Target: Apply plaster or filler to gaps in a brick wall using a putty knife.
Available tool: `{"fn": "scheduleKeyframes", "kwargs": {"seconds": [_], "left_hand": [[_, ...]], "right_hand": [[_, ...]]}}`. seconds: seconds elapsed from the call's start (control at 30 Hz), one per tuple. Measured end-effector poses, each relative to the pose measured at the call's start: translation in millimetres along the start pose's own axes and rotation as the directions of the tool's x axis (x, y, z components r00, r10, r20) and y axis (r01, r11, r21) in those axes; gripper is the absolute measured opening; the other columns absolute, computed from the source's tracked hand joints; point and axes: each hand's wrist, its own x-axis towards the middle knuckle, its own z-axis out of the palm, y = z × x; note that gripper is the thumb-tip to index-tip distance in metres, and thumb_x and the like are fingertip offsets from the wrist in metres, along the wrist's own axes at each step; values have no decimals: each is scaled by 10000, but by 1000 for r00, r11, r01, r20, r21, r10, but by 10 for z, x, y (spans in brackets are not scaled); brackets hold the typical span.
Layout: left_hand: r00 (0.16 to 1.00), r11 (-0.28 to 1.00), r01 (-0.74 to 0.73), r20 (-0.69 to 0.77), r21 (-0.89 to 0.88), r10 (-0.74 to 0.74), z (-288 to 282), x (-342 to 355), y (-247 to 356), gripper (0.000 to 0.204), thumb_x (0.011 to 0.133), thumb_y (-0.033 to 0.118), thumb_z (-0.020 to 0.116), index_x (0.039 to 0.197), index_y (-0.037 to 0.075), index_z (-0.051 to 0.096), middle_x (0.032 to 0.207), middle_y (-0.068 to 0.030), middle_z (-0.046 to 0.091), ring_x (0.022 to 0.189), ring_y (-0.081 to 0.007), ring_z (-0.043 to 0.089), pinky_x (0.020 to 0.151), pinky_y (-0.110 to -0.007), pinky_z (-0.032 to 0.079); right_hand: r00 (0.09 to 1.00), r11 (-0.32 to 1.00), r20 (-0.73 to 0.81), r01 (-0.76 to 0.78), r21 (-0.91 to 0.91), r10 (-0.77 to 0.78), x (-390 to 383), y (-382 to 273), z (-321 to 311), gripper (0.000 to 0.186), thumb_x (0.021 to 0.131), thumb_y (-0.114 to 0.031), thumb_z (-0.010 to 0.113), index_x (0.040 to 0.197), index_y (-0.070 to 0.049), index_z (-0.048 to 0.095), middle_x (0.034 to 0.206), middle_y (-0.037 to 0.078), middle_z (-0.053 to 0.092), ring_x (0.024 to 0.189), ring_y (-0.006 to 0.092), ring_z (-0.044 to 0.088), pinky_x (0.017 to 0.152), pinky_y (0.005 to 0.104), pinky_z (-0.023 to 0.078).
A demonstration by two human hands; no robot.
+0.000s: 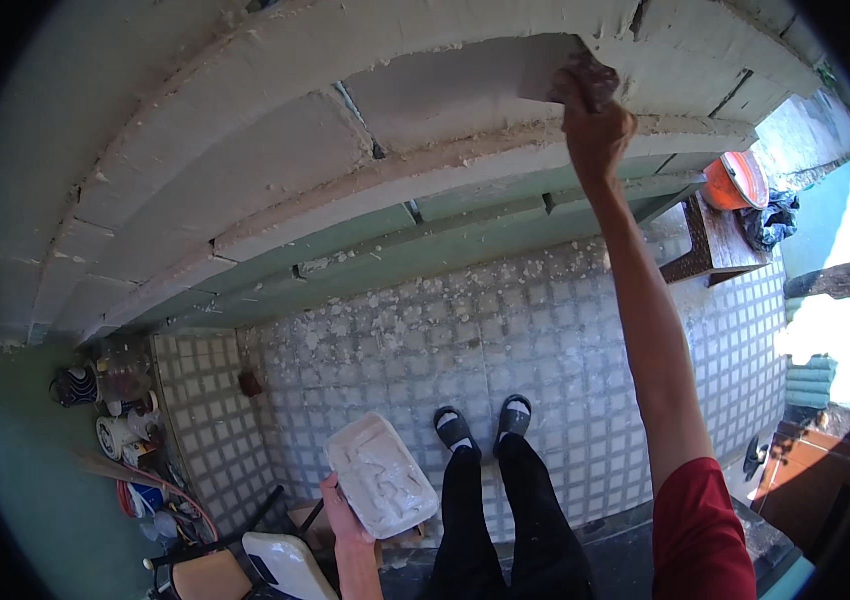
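Note:
My right hand (597, 125) is raised at the end of a stretched arm, its fingers closed round the handle of a putty knife (545, 75). The knife's flat blade lies against a grey, damp-looking patch (445, 85) of the pale plastered wall (275, 150). Low down, my left hand (345, 515) grips the edge of a white rectangular tray (383, 475). Smeared over the tray's bottom is a wet, whitish paste (380, 465). The fingers under the tray are hidden.
Pale flakes dot the tiled floor (425, 340) below the stepped ledges (445, 150). On the right stands a wooden stool (715, 240) with an orange bucket (735, 182) and a black plastic bag (773, 222). Containers and clutter (135, 440) line the left; chairs (285, 560) are near my left forearm.

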Motion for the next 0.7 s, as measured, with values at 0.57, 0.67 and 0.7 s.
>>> {"fn": "scheduleKeyframes", "kwargs": {"seconds": [0.57,0.67,0.7], "left_hand": [[999,1000,-13,-37,-29,12,-62,-299,265,574,886,401,454,1346,57,467,1294,-118,551,1142,-307,559,986,-433,448],[1000,996,-17,-20,-82,15,-42,-419,377,566,893,397,449,1340,52,473,1288,-118,556,1143,-309,559,985,-435,448],[999,996,-23,-28,-84,21,-56,-431,402,564,895,396,446,1339,49,474,1291,-119,555,1147,-310,556,985,-438,448]], "right_hand": [[536,196,429,-761,619,727,-1367,-1037,389,316,928,-247,563,975,65,576,786,110,597,656,181,608,575,324,582],[495,197,342,-752,629,799,-1298,-1289,656,274,948,-188,511,917,83,491,791,136,563,659,205,600,570,351,605],[460,173,274,-719,673,844,-1267,-1327,744,287,959,-156,481,831,101,469,768,150,573,655,214,613,552,352,606]]}}
